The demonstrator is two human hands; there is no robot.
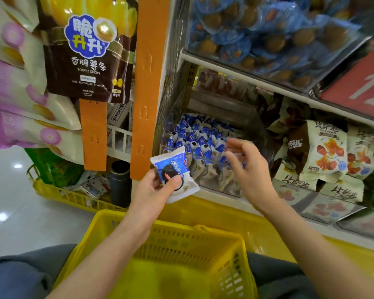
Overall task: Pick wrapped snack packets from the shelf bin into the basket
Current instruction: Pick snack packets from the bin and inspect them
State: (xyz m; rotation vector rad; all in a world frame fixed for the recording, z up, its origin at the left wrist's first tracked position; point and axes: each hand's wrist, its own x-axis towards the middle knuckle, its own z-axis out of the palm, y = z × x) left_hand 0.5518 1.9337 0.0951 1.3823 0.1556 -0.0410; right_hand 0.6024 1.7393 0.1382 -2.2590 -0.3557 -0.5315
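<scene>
1. Shop aisle: glossy white floor at 9 o'clock, white shelf (224, 201) with stock from 12 to 3.
2. Clear bin (214, 182) sits on the shelf just right of centre, heaped with blue-white packets (199, 137).
3. Yellow basket (181, 242) at 6 o'clock, below the bin's front. Nothing visible inside; the bottom is blurred.
4. Left grip (153, 186): thumb on the front, fingers behind, pinching one packet (171, 162) by its lower half. The packet is roughly upright, at 11 o'clock from the basket, above its far rim and outside the bin.
5. Right grip (250, 169): fingers spread and loosely curved, holding nothing. It hovers over the bin's front edge at 1 o'clock. It is motion-blurred, so I can't tell if the fingertips touch the pile.
6. Handling, my read: the packet is light, with a slick, crinkly film wrapper. The print suggests a round biscuit inside, so probably crushable.
7. Hold point: pinch lightly across the flat faces or on a sealed end; don't squeeze the middle.
8. Likely step: the held packet goes down into the basket while the free grip takes the next one off the top of the heap.
9. Clutter: potato-stick bags (84, 57) hang at 10–11 o'clock, a second yellow basket (52, 195) is on the floor at 9, and cream snack bags (324, 152) are at 3.
</scene>
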